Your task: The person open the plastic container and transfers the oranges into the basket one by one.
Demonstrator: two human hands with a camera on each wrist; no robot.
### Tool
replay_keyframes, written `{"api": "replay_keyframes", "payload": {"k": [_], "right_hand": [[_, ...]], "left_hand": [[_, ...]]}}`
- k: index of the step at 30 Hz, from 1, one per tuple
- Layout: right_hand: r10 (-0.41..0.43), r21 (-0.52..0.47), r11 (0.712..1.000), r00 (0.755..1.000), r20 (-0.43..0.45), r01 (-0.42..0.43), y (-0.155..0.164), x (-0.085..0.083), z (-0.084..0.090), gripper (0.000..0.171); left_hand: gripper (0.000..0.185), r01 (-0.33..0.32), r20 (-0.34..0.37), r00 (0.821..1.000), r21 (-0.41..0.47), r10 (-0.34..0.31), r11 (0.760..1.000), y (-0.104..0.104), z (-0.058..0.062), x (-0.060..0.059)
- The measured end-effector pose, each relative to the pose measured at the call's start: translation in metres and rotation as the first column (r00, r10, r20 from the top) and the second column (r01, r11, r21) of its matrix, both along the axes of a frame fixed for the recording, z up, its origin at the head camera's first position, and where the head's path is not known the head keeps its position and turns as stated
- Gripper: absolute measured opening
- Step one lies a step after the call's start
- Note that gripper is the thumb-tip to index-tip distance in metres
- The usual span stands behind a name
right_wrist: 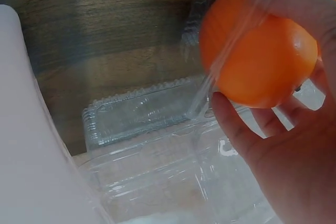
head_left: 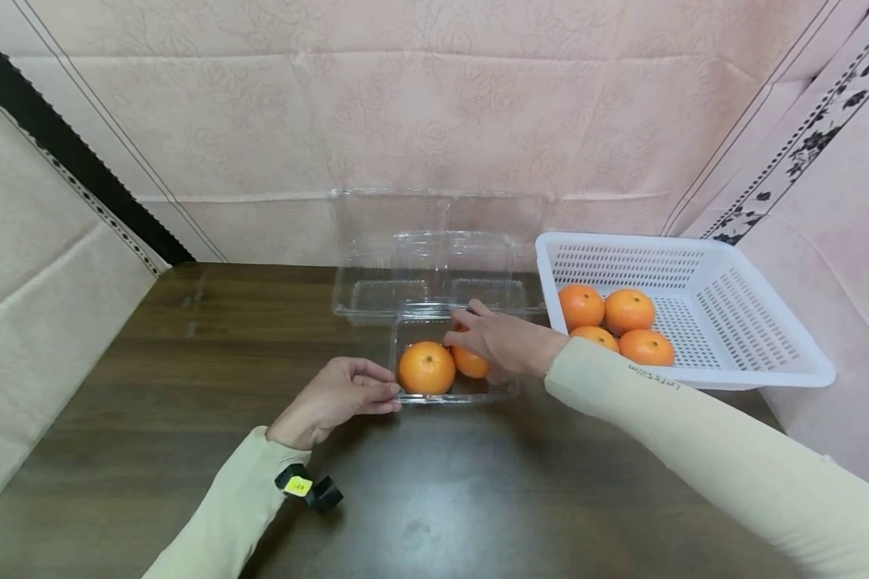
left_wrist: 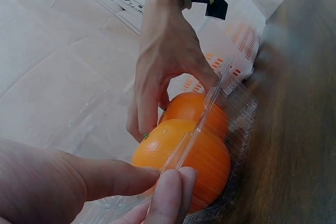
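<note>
A clear plastic clamshell box (head_left: 503, 393) stands on the table with two oranges inside. My left hand (head_left: 336, 394) pinches the front left corner of its rim between thumb and fingers, beside the left orange (head_left: 426, 368). Reaching in from the right, my right hand (head_left: 503, 342) has its fingers curled round the second orange (right_wrist: 257, 51), which sits against the first. In the right wrist view the box's clear wall crosses in front of this orange. Part of the second orange is hidden by the right hand in the head view.
A white perforated basket (head_left: 753, 322) at the right holds several oranges (head_left: 630, 312). Behind the box lies more clear plastic packaging (head_left: 362, 293), against the cloth-covered back wall (head_left: 434, 121). Brown wooden table (head_left: 188, 450) spreads out at the left and front.
</note>
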State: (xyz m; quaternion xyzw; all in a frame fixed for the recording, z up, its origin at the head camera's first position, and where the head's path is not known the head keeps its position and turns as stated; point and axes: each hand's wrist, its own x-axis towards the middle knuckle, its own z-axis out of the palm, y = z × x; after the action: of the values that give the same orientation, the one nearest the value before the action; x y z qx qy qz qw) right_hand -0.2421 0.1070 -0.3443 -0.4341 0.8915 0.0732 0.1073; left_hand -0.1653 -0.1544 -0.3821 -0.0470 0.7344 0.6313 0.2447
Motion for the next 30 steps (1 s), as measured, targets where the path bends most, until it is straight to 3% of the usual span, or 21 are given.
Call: {"api": "replay_keyframes", "payload": {"k": [15, 30], "right_hand": [[-0.01, -0.012, 1.0, 0.998, 0.066, 0.011, 0.0, -0.001, 0.009, 0.075], [0.001, -0.043, 0.999, 1.0, 0.03, 0.0, 0.002, 0.002, 0.02, 0.072]], "left_hand": [[0.037, 0.001, 0.008, 1.0, 0.007, -0.001, 1.0, 0.002, 0.0, 0.0], [0.037, -0.003, 0.01, 1.0, 0.017, 0.003, 1.0, 0.002, 0.0, 0.001]]}}
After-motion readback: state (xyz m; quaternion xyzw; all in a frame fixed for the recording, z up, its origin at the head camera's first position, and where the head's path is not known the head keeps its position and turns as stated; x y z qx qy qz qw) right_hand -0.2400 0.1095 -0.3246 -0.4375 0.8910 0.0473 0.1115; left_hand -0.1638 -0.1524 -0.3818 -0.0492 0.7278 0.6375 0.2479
